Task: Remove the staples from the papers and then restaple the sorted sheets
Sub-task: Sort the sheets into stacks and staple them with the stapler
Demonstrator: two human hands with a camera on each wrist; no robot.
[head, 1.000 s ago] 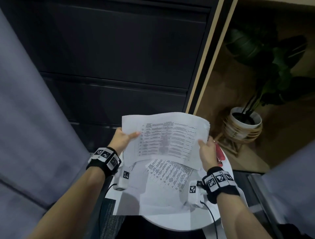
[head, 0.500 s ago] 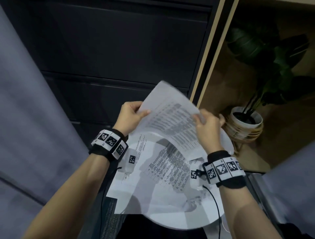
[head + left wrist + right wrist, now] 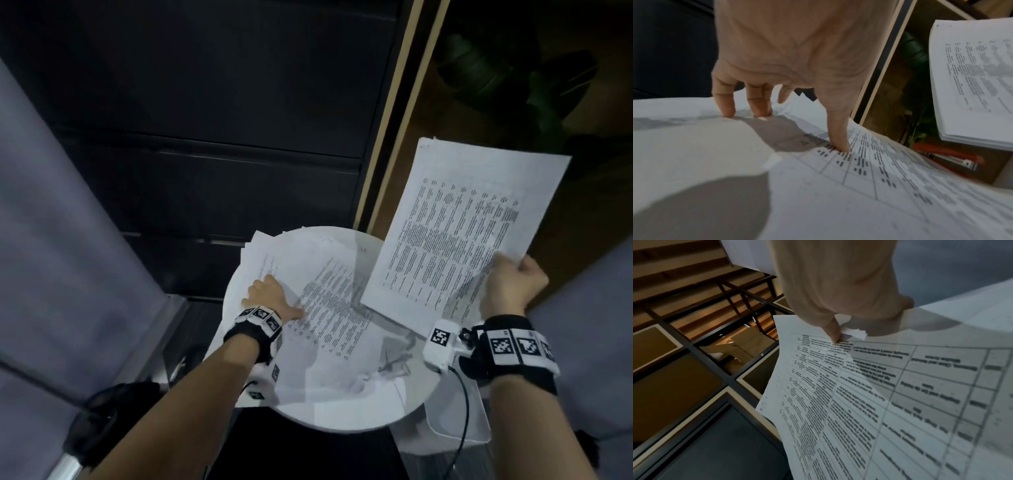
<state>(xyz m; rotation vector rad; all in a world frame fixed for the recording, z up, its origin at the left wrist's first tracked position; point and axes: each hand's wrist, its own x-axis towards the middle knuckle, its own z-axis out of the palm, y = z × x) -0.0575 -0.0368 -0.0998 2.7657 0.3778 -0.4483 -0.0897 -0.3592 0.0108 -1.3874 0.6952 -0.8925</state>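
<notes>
My right hand (image 3: 513,284) grips a stack of printed sheets (image 3: 455,226) by its near edge and holds it up off the table's right side. The right wrist view shows the thumb of that hand (image 3: 835,332) pinching the stack (image 3: 859,402). My left hand (image 3: 269,298) presses on loose printed sheets (image 3: 329,301) spread over the round white table (image 3: 342,421). Its fingertips (image 3: 727,112) and thumb touch the top sheet (image 3: 859,186). A red stapler (image 3: 947,154) lies on the table under the held stack (image 3: 972,81); the head view hides it.
A dark cabinet (image 3: 205,102) stands behind the table. Grey upholstered seats flank it left (image 3: 51,240) and right (image 3: 599,308). A potted plant (image 3: 534,85) sits in the dim back right corner. A clear plastic tray (image 3: 459,418) lies at the table's near right.
Both hands held the stack in front of me before. The left hand has let go and come down onto the sheets on the table, and the right hand has swung the stack out to the right.
</notes>
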